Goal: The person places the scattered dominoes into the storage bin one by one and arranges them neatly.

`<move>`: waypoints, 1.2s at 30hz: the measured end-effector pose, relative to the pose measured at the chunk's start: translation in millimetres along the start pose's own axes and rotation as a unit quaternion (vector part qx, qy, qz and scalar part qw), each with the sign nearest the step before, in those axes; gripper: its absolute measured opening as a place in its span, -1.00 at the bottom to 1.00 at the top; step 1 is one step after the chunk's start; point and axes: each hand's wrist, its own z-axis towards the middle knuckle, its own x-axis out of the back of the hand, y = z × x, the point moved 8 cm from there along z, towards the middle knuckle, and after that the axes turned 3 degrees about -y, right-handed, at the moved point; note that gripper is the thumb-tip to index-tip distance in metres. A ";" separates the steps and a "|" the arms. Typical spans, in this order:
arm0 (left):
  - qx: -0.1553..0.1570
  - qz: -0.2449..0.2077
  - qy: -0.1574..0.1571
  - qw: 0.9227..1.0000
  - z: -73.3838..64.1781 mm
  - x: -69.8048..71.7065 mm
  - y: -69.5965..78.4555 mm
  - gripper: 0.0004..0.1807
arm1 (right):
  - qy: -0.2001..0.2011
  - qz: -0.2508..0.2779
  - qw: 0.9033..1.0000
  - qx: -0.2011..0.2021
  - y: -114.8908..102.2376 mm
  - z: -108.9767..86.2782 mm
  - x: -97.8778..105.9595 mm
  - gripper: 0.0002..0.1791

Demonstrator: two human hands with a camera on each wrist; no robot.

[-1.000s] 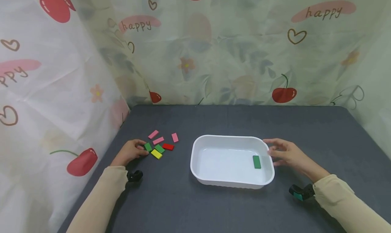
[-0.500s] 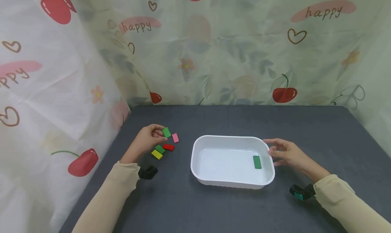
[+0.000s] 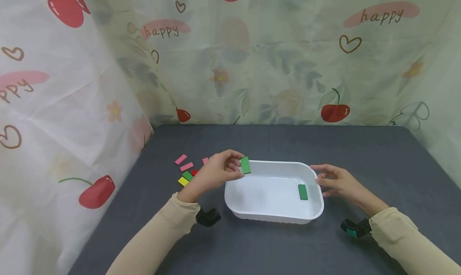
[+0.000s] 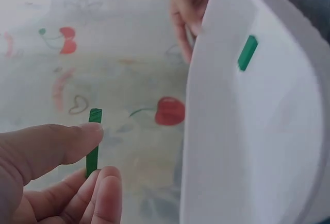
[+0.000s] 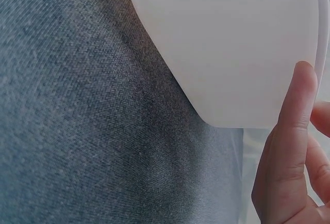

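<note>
In the head view my left hand (image 3: 216,171) pinches a flat green block (image 3: 245,165) between thumb and fingers, over the left end of a white plastic basin (image 3: 277,218). The left wrist view shows the held green block (image 4: 93,157) edge-on, in the air. A second green block (image 3: 303,192) lies on the basin floor near the right end. My right hand (image 3: 336,181) touches the basin's right end with relaxed fingers. The right wrist view has a fingertip (image 5: 303,74) against the outside wall.
Left of the basin lie several loose blocks: pink blocks (image 3: 181,159), a green block (image 3: 187,175), a yellow block (image 3: 183,181) and a red block (image 3: 194,172), partly hidden by my left hand. A dark cloth covers the table (image 3: 266,251); a printed curtain (image 3: 266,75) hangs behind.
My left hand has picked up the green block from the loose group and carried it rightward to the basin. The right hand and basin stay put.
</note>
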 end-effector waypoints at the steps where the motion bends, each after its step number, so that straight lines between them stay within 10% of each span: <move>1: -0.003 0.001 -0.006 1.000 1.9 -6.0 0.9 -0.47 | -0.001 0.001 1.000 0.000 0.0 -0.1 0.1 -0.30; 19: -0.021 0.061 -0.091 0.994 48.7 -92.1 -19.2 -0.55 | -0.003 0.007 1.000 -0.005 -0.8 -1.2 -0.3 -0.30; 36: -0.009 0.104 -0.115 0.988 60.7 -116.2 -33.2 -0.59 | -0.013 0.018 1.000 0.001 0.9 -0.9 -0.6 -0.31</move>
